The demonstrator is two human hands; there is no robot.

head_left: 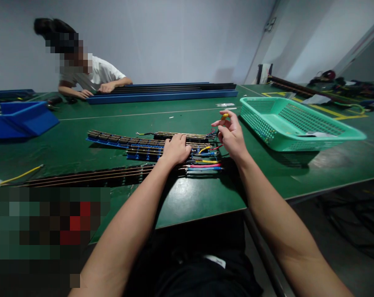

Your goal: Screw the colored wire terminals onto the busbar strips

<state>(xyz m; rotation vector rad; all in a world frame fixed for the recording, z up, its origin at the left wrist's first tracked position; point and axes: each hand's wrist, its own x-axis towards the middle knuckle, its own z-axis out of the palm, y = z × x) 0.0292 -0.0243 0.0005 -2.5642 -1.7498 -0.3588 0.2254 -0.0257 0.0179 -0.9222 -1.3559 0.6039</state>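
Palm down, the person's left hand [177, 149] rests across the metal-rodded strips [145, 149] lying mid-tabletop [205, 202]; whether its fingers close around them cannot be told. The right hand [223, 123] is raised at the strips' right end, thumb and fingers curled with a narrow gap, beside thin wires [212, 133]; a small yellow piece [225, 116] shows at one finger, held or worn, unclear. At least three strips overlap, with one long dark strip [90, 177] nearer the person and coloured leads [204, 166] at the right. One green basket [275, 144] holds a pale scrap [321, 134]; one blue bin [22, 120] hides its inside. One co-worker [104, 70] leans over blue channels [165, 97].
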